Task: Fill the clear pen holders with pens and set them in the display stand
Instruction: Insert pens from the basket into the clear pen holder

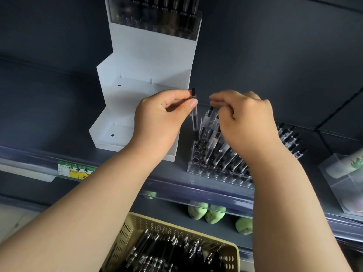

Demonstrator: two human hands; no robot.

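Pinch grip of left hand point(163, 114) on pen point(194, 121).

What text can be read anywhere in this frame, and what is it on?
"中性笔": handwritten on the shelf price tag, last character partly hidden.
Number below it on the tag: partly hidden, not readable.
Small print on the tag: too small to read.
Markings on the green packs on the lower shelf: blurred, unreadable.
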